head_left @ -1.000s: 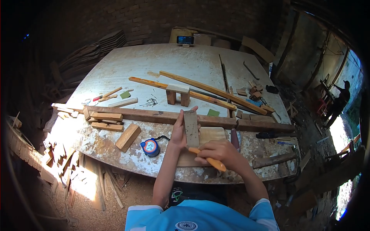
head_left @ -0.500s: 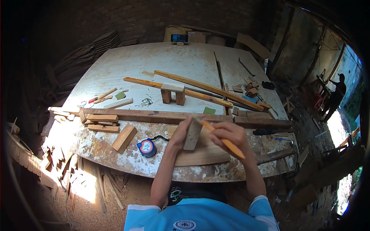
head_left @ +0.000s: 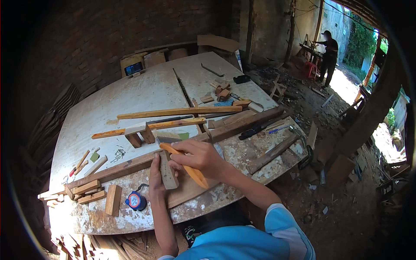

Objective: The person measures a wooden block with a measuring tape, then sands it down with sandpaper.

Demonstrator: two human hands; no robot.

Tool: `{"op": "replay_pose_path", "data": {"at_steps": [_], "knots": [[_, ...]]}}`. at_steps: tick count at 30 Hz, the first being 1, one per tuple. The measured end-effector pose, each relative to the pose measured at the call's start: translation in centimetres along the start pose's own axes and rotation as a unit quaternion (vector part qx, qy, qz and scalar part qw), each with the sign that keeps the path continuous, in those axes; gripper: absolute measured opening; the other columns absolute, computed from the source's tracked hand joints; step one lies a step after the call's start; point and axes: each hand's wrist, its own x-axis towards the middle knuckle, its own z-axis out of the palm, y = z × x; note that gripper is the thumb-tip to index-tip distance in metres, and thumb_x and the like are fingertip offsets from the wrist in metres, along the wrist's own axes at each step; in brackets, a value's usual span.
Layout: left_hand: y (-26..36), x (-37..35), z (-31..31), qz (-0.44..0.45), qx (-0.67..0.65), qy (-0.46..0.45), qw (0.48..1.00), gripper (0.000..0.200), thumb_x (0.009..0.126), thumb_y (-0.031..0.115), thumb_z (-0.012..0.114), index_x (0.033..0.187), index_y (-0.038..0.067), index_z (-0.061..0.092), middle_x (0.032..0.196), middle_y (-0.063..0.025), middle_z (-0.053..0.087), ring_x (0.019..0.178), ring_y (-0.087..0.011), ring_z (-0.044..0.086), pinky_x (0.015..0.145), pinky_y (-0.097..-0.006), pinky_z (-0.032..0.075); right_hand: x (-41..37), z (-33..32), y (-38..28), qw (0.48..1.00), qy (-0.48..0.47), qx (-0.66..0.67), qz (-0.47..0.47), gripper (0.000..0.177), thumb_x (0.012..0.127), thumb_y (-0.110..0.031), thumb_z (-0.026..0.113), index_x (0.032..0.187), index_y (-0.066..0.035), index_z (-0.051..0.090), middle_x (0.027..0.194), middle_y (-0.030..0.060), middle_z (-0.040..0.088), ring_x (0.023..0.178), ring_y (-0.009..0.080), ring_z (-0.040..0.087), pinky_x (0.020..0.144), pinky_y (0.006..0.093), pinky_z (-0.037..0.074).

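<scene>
My left hand (head_left: 156,174) is wrapped round the side of a small wooden block (head_left: 168,172), its top face pale grey and speckled, holding it tilted above the bench's near edge. In my right hand (head_left: 200,157) is a flat orange-handled tool (head_left: 194,174). Its greyish head reaches the block's far end; I cannot make out the head's exact kind. Beneath both hands lies a broad wooden board (head_left: 184,190), partly covered. Just beyond them, a long wooden beam (head_left: 125,168) crosses the bench. A blue tape measure (head_left: 136,201) stands left of my left forearm.
Past the beam stands a small piece with a pale top and two wooden legs (head_left: 139,131). Loose blocks (head_left: 113,200) lie at left; a hammer (head_left: 277,151) rests at right. Long strips (head_left: 177,112) lie farther back. Another person (head_left: 330,56) stands in the background.
My view has turned right, so the bench appears rotated and shifted left. Both hands keep hold of the block and the orange-handled tool, whose head is still at the block's far end.
</scene>
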Motion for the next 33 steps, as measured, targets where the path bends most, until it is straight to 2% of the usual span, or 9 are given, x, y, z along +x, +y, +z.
{"op": "replay_pose_path", "data": {"at_steps": [4, 7, 10, 13, 16, 19, 26, 30, 33], "knots": [[0.3, 1.4, -3.3, 0.035, 0.108, -0.013, 0.993, 0.050, 0.090, 0.048, 0.045, 0.111, 0.003, 0.052, 0.079, -0.0055, 0.059, 0.058, -0.0136, 0.058, 0.051, -0.0293, 0.051, -4.2, 1.4, -2.4, 0.956, -0.212, 0.201, 0.009, 0.017, 0.076, -0.021, 0.067, 0.082, -0.007, 0.061, 0.088, 0.0059, 0.061, 0.075, 0.0218, 0.061, 0.058, 0.0307, 0.050], [0.1, 1.7, -3.5, 0.036, 0.062, -0.009, 0.997, 0.053, 0.090, 0.049, 0.045, 0.115, 0.003, 0.051, 0.076, -0.0033, 0.057, 0.061, -0.0125, 0.058, 0.054, -0.0295, 0.052, -3.6, 0.6, -2.8, 0.935, -0.223, 0.271, 0.052, 0.017, 0.076, -0.022, 0.067, 0.080, -0.007, 0.060, 0.088, 0.0054, 0.061, 0.073, 0.0220, 0.061, 0.058, 0.0303, 0.050], [-0.9, 1.1, -1.8, 0.044, 0.036, 0.001, 0.998, 0.052, 0.093, 0.047, 0.040, 0.122, 0.004, 0.049, 0.075, -0.0022, 0.056, 0.063, -0.0110, 0.057, 0.057, -0.0268, 0.051, -0.8, -0.1, -1.2, 0.997, -0.038, 0.070, -0.002, 0.024, 0.078, -0.028, 0.065, 0.089, -0.008, 0.060, 0.079, 0.0062, 0.059, 0.070, 0.0224, 0.060, 0.058, 0.0343, 0.048], [-0.7, 1.5, -2.6, 0.024, 0.032, -0.062, 0.997, 0.054, 0.094, 0.048, 0.035, 0.124, 0.004, 0.047, 0.074, -0.0010, 0.053, 0.060, -0.0103, 0.052, 0.054, -0.0247, 0.046, -1.7, 1.0, -1.3, 0.969, -0.179, 0.160, 0.054, 0.022, 0.078, -0.028, 0.065, 0.086, -0.008, 0.062, 0.079, 0.0058, 0.059, 0.069, 0.0227, 0.060, 0.058, 0.0339, 0.048], [0.1, 1.5, -3.0, 0.031, 0.059, -0.042, 0.997, 0.054, 0.095, 0.047, 0.033, 0.124, 0.004, 0.047, 0.073, -0.0003, 0.052, 0.061, -0.0103, 0.051, 0.054, -0.0253, 0.046, -1.3, -0.9, -2.9, 0.849, -0.350, 0.348, 0.187, 0.018, 0.075, -0.021, 0.069, 0.077, -0.005, 0.062, 0.083, 0.0072, 0.061, 0.070, 0.0235, 0.060, 0.060, 0.0320, 0.047], [0.5, 0.7, -1.6, 0.007, 0.017, -0.023, 1.000, 0.054, 0.095, 0.047, 0.033, 0.124, 0.004, 0.047, 0.075, -0.0004, 0.053, 0.060, -0.0094, 0.051, 0.052, -0.0233, 0.045, -0.1, -0.6, -2.1, 0.962, -0.129, 0.221, 0.094, 0.016, 0.075, -0.020, 0.069, 0.077, -0.005, 0.063, 0.082, 0.0076, 0.062, 0.069, 0.0237, 0.060, 0.059, 0.0327, 0.047], [-0.2, 1.5, -2.5, 0.088, 0.124, -0.007, 0.988, 0.058, 0.094, 0.051, 0.033, 0.124, 0.004, 0.048, 0.078, 0.0000, 0.055, 0.067, -0.0065, 0.051, 0.057, -0.0211, 0.043, -0.7, -0.3, -2.3, 0.896, -0.320, 0.296, 0.087, 0.017, 0.080, -0.026, 0.064, 0.084, -0.010, 0.064, 0.082, 0.0062, 0.060, 0.065, 0.0236, 0.059, 0.058, 0.0334, 0.046], [-1.1, 1.5, -2.6, 0.094, 0.050, -0.017, 0.994, 0.058, 0.094, 0.052, 0.032, 0.121, 0.004, 0.049, 0.080, -0.0009, 0.056, 0.069, -0.0068, 0.052, 0.059, -0.0228, 0.045, 1.5, 0.6, -1.5, 0.985, -0.033, 0.100, 0.139, 0.013, 0.077, -0.015, 0.068, 0.077, -0.003, 0.064, 0.070, 0.0085, 0.060, 0.064, 0.0187, 0.059, 0.057, 0.0288, 0.046], [-1.0, 1.0, -1.3, 0.123, 0.053, 0.012, 0.991, 0.057, 0.093, 0.053, 0.034, 0.118, 0.004, 0.050, 0.081, -0.0007, 0.056, 0.071, -0.0072, 0.052, 0.062, -0.0233, 0.045, 0.5, 0.9, -2.2, 0.961, -0.107, 0.154, 0.205, 0.014, 0.080, -0.013, 0.064, 0.073, -0.001, 0.060, 0.068, 0.0093, 0.058, 0.057, 0.0170, 0.055, 0.053, 0.0277, 0.043]]}}
